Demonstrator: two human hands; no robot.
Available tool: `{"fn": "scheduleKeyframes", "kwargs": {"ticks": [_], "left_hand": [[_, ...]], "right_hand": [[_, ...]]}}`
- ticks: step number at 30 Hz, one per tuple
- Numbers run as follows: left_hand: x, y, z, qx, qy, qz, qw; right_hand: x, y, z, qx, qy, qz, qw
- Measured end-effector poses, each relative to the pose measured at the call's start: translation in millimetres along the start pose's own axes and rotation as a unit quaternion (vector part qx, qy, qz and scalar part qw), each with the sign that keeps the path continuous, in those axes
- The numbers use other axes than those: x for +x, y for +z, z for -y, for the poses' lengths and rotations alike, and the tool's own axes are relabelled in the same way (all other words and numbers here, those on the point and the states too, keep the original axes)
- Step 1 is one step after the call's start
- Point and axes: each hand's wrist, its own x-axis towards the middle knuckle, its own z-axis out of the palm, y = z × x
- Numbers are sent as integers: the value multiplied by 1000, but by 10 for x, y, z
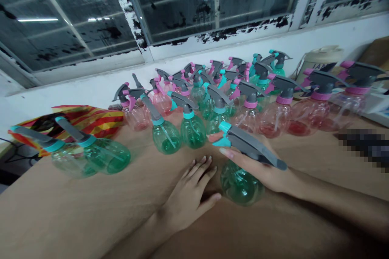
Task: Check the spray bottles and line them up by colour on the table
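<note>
A green spray bottle (242,184) with a grey and teal trigger head is upright near the front of the table. My right hand (258,166) wraps round its neck, just under the head. To its left, my left hand (190,198) lies on the tabletop with fingers stretched, apart from the bottle and holding nothing. Beyond my hands stand two green spray bottles, one (166,136) at the left and another (193,130) beside it. Off to the left, a pair of green spray bottles (107,156) stands close together, leaning in the view.
Several pink spray bottles (275,119) and more green ones crowd the back of the wooden table (60,214). A red and yellow striped bag (97,121) lies at the left. At the right are a beige jug (322,58) and a blurred dark object (367,145). Windows rise behind.
</note>
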Motion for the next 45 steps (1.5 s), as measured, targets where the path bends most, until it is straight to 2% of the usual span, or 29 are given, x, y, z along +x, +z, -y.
{"fn": "scheduleKeyframes", "kwargs": {"ticks": [10, 25, 45], "left_hand": [[9, -1, -6, 1, 1, 0, 1000], [4, 3, -7, -13, -1, -12, 1000], [5, -4, -10, -9, 3, -9, 1000]], "right_hand": [[9, 16, 35, -47, -15, -23, 998], [6, 8, 24, 8, 3, 8, 1000], [6, 7, 33, -2, 5, 7, 1000]]}}
